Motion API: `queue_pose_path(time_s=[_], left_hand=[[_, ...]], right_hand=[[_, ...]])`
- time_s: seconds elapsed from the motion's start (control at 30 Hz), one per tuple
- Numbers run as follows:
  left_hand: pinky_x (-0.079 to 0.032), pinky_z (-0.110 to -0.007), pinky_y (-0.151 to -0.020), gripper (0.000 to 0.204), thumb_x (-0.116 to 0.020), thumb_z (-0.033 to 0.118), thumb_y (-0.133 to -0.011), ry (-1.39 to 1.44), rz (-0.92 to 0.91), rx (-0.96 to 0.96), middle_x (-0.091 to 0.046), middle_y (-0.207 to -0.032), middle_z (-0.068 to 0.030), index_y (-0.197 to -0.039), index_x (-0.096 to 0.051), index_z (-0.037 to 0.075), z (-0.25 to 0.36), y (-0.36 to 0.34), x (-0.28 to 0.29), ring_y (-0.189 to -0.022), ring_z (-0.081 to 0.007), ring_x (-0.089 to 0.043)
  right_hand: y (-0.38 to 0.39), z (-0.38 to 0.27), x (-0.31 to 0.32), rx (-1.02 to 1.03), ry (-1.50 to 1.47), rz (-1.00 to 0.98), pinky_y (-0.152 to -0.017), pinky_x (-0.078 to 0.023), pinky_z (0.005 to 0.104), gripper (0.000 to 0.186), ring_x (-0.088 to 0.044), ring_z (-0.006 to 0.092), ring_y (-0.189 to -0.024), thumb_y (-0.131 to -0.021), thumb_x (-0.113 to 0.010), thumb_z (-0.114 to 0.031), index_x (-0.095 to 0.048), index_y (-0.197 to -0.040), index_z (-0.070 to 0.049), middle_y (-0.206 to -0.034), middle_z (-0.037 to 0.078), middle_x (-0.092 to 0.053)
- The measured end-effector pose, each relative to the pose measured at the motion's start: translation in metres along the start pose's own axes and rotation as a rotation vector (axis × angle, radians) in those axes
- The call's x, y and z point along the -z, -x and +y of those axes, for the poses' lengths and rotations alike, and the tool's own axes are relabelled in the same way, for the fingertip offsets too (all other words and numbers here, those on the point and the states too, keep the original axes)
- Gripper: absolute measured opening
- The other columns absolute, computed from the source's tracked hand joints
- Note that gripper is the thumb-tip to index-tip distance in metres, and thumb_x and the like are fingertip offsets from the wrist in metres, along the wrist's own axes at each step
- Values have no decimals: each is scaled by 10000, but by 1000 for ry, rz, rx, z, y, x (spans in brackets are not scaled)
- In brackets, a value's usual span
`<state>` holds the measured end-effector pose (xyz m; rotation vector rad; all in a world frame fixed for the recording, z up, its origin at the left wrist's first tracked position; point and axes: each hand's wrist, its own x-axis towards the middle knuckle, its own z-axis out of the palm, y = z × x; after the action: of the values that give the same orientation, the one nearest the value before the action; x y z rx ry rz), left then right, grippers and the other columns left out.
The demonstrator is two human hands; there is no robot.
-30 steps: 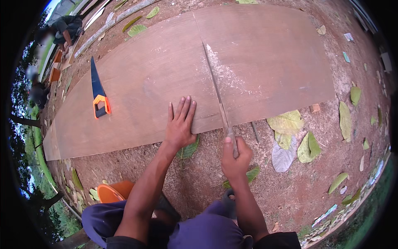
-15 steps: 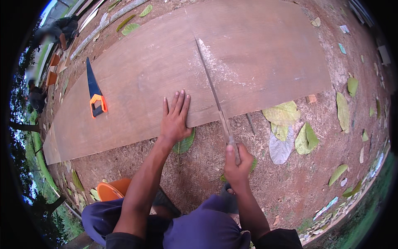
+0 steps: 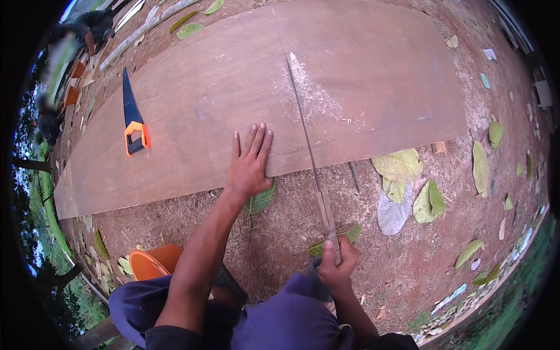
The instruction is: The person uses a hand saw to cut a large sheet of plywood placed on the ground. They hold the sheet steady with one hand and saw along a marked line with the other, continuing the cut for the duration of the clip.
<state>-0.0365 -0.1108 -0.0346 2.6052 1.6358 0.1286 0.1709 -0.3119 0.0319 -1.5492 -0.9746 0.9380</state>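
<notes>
A large brown wooden sheet (image 3: pixel 385 76) lies near the ground with a straight cut line and pale sawdust across it. My left hand (image 3: pixel 251 160) rests flat on the sheet near its front edge, fingers spread, left of the line. My right hand (image 3: pixel 338 259) grips the worn wooden handle of a long, narrow-bladed saw (image 3: pixel 325 213), its blade lying along the line and reaching past the front edge toward me. Another saw (image 3: pixel 131 96), with a dark blade and orange handle, lies on the left part of the sheet.
An orange bucket (image 3: pixel 153 262) stands by my left leg. Leaves (image 3: pixel 396 163) lie scattered around the sheet, and a small wood block (image 3: pixel 438 147) sits under its right front edge. Two people (image 3: pixel 87 29) crouch at the far left near planks and orange containers.
My right hand and the saw have moved back toward my body, along the cut line. My left hand stays spread on the sheet, and the view has shifted slightly.
</notes>
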Motion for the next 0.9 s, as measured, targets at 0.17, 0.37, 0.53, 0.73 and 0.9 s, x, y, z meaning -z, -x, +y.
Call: queue_pose_path(time_s=[0.17, 0.37, 0.53, 0.73, 0.9], left_hand=[[-89, -603, -1271, 1115, -732, 227, -597, -6, 6, 10, -263, -1677, -137, -1607, -285, 79, 1, 7, -6, -1572, -284, -209], [-101, -594, -1275, 1102, -734, 242, -616, -43, -15, 18, -244, -1687, -120, -1608, -281, 89, -7, 15, -5, -1578, -270, -187], [-94, -585, -1279, 1139, -745, 267, -605, -32, -74, 18, -227, -1694, -110, -1618, -251, 98, 3, 9, -2, -1579, -261, -180], [-79, -597, -1275, 1124, -761, 256, -603, -2, -25, -9, -264, -1674, -152, -1599, -280, 55, 0, 10, 1, -1571, -296, -204], [-91, -589, -1280, 1128, -752, 267, -635, 6, -47, 3, -220, -1695, -107, -1624, -234, 104, -3, 8, -1, -1580, -260, -171]], right_hand=[[-98, -5, -56, -1, 10, 20, -510, -328, 264, 304, -426, 41, -586, -1029, -592, -228, -601, -817, -10, -629, -6, -507], [-87, 2, -56, -88, 7, -17, -507, -343, 276, 277, -441, 44, -593, -1029, -599, -200, -592, -821, -16, -628, -6, -515], [-15, -6, 1, -48, -23, 14, -494, -336, 250, 273, -445, 34, -557, -1023, -601, -210, -580, -821, -28, -632, -10, -533], [-151, -16, -93, 12, 23, 44, -585, -359, 306, 336, -423, 80, -652, -1043, -583, -233, -568, -802, 1, -657, 8, -491], [-27, -4, -16, 4, 20, 29, -499, -325, 260, 308, -423, 30, -562, -1038, -576, -175, -560, -777, -11, -619, -33, -488]])
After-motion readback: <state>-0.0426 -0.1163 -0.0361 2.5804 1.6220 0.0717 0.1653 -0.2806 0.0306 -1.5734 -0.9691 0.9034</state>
